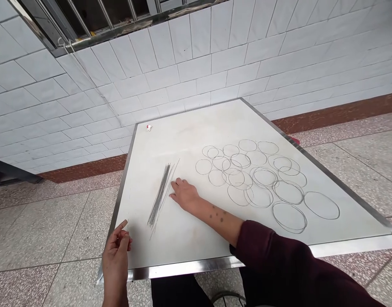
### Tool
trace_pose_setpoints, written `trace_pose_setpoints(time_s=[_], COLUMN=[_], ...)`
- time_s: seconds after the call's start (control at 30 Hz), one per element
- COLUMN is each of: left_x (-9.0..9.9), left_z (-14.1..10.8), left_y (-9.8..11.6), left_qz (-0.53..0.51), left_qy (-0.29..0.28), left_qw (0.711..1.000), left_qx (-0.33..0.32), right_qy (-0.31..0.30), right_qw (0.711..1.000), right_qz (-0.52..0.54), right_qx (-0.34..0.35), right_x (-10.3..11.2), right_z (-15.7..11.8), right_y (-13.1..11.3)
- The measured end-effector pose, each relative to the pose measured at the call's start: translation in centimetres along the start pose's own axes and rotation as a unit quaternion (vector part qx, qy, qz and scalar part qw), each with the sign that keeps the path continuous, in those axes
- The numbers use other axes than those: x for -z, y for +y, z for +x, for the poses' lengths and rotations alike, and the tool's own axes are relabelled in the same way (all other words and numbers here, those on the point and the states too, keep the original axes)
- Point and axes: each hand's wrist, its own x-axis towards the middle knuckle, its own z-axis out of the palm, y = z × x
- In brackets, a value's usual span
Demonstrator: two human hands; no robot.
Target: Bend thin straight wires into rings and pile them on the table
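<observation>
My left hand (117,247) is at the table's left edge, its index finger stretched and its thumb against the curled fingers. A faint thin wire seems to stand up from this pinch; most of it cannot be made out. Over the tabletop, my right hand (185,195) reaches down with its fingers apart, beside a bundle of straight dark wires (159,196). Its fingertips are close to a few loose wires on the bundle's right side; whether they touch one, I cannot tell. Many thin wire rings (288,214) lie spread and overlapping on the right half.
The white table (189,136) has a metal rim and stands near a tiled wall (183,74). A small white and red item (149,127) lies in its far left corner. A barred window (100,17) is above, with a cord (90,79) hanging from it.
</observation>
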Motion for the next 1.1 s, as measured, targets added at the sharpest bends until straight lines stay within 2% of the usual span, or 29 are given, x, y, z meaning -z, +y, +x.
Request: trace_pose_setpoints(time_s=[0.1, 0.27, 0.37, 0.47, 0.53, 0.63, 0.73, 0.87, 0.97, 1.1], left_x=[-0.9, -3.9, -5.6, -6.7, -7.2, -7.7, -8.4, -8.4, -7.1, -5.0], left_z=[-0.5, -2.5, -4.0, -5.5, -6.4, -7.8, -9.2, -10.6, -11.0, -10.8], left_y=[0.5, 1.6, 2.2, 3.1, 3.7, 4.6, 5.4, 6.3, 6.4, 5.3], left_qz=[-0.037, -0.09, -0.118, -0.137, -0.158, -0.182, -0.165, -0.121, -0.125, -0.166], left_qy=[-0.012, -0.07, -0.096, -0.13, -0.163, -0.216, -0.258, -0.303, -0.304, -0.231], left_qw=[0.999, 0.993, 0.988, 0.981, 0.97, 0.952, 0.944, 0.937, 0.936, 0.946], left_qx=[0.002, 0.018, 0.032, 0.053, 0.082, 0.12, 0.127, 0.122, 0.125, 0.156], right_qy=[0.007, 0.008, 0.002, -0.005, -0.03, -0.07, -0.087, -0.073, -0.026, 0.042], right_qw=[1.0, 0.999, 0.993, 0.975, 0.95, 0.898, 0.822, 0.767, 0.736, 0.706], right_qz=[0.006, 0.052, 0.115, 0.217, 0.302, 0.424, 0.557, 0.636, 0.676, 0.706], right_qx=[-0.012, -0.001, 0.027, 0.05, 0.072, 0.091, 0.077, 0.036, -0.008, -0.046], right_x=[-0.2, -1.2, -1.5, -0.9, -0.3, 0.7, 1.2, 1.5, 1.6, 1.9], right_z=[0.2, -1.2, -2.8, -5.3, -7.7, -11.5, -14.4, -16.7, -18.1, -19.6], right_y=[-0.6, -2.1, -2.4, -1.4, -0.3, 0.9, 1.2, 1.4, 1.8, 2.3])
